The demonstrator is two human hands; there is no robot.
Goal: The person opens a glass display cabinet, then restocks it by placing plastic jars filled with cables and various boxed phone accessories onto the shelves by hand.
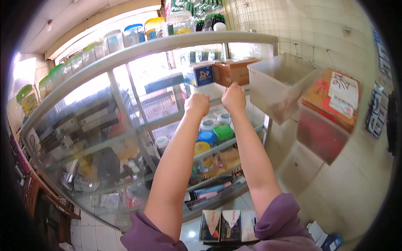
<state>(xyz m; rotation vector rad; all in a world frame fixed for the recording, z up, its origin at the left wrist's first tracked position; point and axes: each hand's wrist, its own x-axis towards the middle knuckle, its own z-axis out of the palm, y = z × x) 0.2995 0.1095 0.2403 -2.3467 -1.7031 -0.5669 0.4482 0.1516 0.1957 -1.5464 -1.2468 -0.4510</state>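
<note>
My left hand (197,105) is closed in a fist at the open side of the glass display cabinet (125,60). Level with it, a little to the right, my right hand (234,98) is closed too, thumb on top. Between and just behind them shows a pale, flat surface (214,90); whether my fingers grip it I cannot make out. Beyond my hands, a blue and white box (203,75) stands beside a brown cardboard box (233,72) on the upper shelf. Below them, jars with a blue lid (206,137) and a green lid (223,132) fill the lower shelf.
Lidded jars (134,33) line the cabinet top. To the right are a translucent plastic bin (268,90) and a reddish bin (320,134) with an orange carton (331,98) on it. Black boxes (221,226) lie low in front of me. Packets hang on the right wall.
</note>
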